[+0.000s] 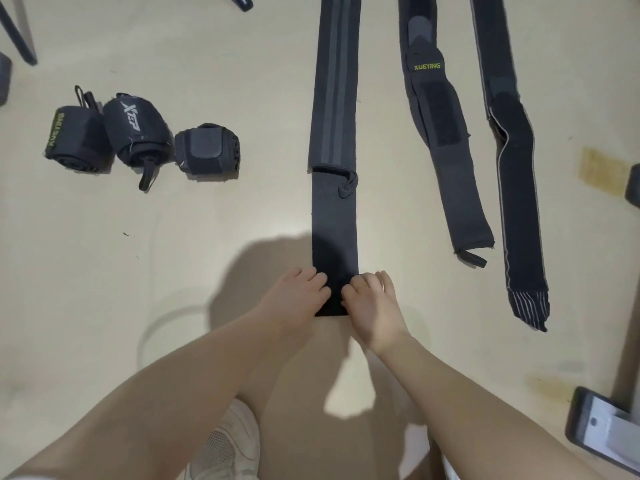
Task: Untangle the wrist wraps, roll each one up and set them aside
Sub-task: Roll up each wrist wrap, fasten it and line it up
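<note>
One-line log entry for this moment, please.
phase: starting roll | left hand, right hand: pinching near end of flat wrist wrap | rolled wraps: three | unrolled: three

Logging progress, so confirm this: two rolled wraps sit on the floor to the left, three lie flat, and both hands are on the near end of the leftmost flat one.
Wrong on the count: the head view shows three rolled wraps, not two. The rest stands.

Pale beige floor [207, 237], yellowish stains [602, 171] at right, dark furniture legs [17, 36] upper left
</note>
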Demonstrator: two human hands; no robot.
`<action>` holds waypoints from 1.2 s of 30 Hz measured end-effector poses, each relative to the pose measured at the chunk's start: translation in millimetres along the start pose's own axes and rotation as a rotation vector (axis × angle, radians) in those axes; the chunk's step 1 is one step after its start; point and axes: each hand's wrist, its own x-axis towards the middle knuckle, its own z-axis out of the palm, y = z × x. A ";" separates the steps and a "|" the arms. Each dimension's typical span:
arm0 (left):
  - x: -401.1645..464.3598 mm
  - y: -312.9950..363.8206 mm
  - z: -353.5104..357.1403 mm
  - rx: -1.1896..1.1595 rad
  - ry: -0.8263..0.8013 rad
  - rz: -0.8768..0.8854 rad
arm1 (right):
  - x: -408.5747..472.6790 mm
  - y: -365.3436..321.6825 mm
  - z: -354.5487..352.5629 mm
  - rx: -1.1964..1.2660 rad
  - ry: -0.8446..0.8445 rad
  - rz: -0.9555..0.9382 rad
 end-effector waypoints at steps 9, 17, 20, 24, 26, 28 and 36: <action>-16.0 19.4 10.3 -0.060 0.189 0.102 | -14.6 12.2 8.0 -0.130 0.120 -0.425; -26.1 31.3 28.7 -0.163 0.147 0.232 | -37.8 7.1 22.9 0.043 0.028 -0.324; -28.2 40.4 24.5 -0.164 0.167 0.232 | -36.6 2.7 24.4 0.171 -0.037 -0.188; -30.2 44.5 19.8 -0.164 0.153 0.190 | -40.6 12.2 25.9 0.068 0.017 -0.340; -29.9 45.0 18.1 -0.181 0.150 0.163 | -42.8 16.2 24.2 0.001 0.062 -0.404; -29.1 44.4 17.7 -0.202 0.130 0.136 | -43.7 13.8 25.0 -0.036 0.092 -0.397; -20.0 36.6 13.2 -0.291 0.001 -0.082 | -29.0 16.3 13.5 0.234 -0.047 -0.091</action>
